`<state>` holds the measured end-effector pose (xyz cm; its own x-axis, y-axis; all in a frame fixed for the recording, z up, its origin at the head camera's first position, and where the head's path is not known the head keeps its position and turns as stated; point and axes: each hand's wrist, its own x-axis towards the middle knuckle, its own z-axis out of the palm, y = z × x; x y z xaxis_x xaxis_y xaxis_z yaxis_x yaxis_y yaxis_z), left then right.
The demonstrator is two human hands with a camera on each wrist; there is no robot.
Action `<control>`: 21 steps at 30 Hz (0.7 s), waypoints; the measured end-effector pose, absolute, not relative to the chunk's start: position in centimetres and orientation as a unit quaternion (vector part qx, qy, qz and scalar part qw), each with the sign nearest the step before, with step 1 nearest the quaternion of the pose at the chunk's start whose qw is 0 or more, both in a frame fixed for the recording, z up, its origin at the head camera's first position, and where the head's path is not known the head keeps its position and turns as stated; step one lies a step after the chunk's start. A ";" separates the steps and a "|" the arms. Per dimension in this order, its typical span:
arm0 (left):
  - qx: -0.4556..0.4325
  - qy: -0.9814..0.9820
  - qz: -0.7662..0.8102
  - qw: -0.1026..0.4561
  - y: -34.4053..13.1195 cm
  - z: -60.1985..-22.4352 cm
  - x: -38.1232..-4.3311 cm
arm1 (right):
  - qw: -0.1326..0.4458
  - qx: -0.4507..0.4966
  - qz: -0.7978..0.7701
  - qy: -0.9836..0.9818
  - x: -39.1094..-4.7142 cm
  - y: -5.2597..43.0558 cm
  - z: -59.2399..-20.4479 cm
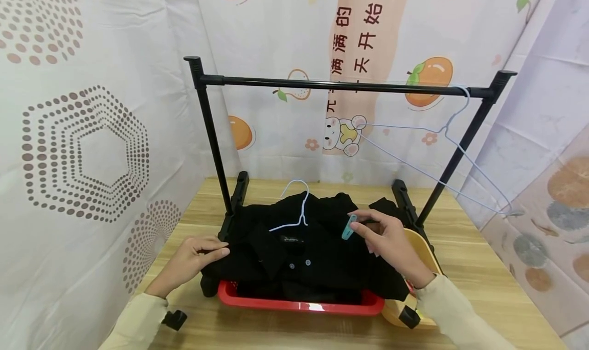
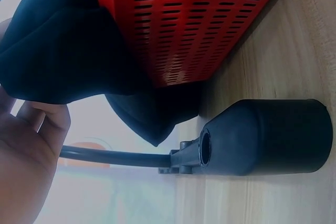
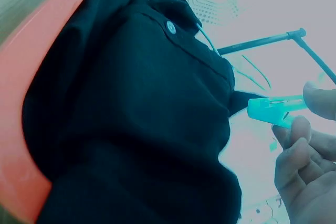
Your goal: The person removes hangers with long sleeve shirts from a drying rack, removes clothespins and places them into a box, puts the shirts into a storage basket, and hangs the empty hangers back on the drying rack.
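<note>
A black buttoned shirt (image 1: 322,248) lies spread over a red basket (image 1: 299,305), with a light blue wire hanger (image 1: 302,218) sticking up out of its collar. At the shirt's left edge my left hand (image 1: 193,258) pinches the cloth; the left wrist view shows the fingers (image 2: 50,114) at the hanging fabric. Above the shirt's right side, my right hand (image 1: 384,237) holds a teal clothespin (image 1: 349,227) between thumb and fingers. In the right wrist view the clothespin (image 3: 275,109) is apart from the shirt, its tip pointing toward the cloth.
A black rack with a horizontal bar (image 1: 322,85) stands over the basket. Another light blue wire hanger (image 1: 445,129) hangs at the bar's right end. A yellow basket (image 1: 420,245) sits right of the red one, partly behind my right arm. Rack feet (image 1: 175,319) stick out in front.
</note>
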<state>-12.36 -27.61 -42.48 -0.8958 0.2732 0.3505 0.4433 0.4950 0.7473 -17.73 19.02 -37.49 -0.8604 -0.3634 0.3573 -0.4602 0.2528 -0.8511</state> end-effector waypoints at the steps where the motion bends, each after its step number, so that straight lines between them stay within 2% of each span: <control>1: -0.212 -0.859 -0.456 0.096 -27.6 -42.5 -12.4 | 0.044 0.255 0.553 -0.792 -17.7 19.4 -37.6; 12: -0.203 -0.865 -0.450 0.095 -27.9 -42.7 -12.1 | 0.060 0.186 0.578 -0.792 -17.4 23.2 -38.8; 21: -0.221 -0.858 -0.453 0.104 -27.9 -42.7 -12.4 | 0.053 0.136 0.568 -0.810 -17.0 25.9 -40.5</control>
<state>-12.40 -27.89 -42.72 -0.8810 0.2839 0.3785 0.4726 0.4926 0.7307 -17.03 25.92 -40.46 -0.9576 -0.1603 0.2395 -0.2798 0.3178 -0.9059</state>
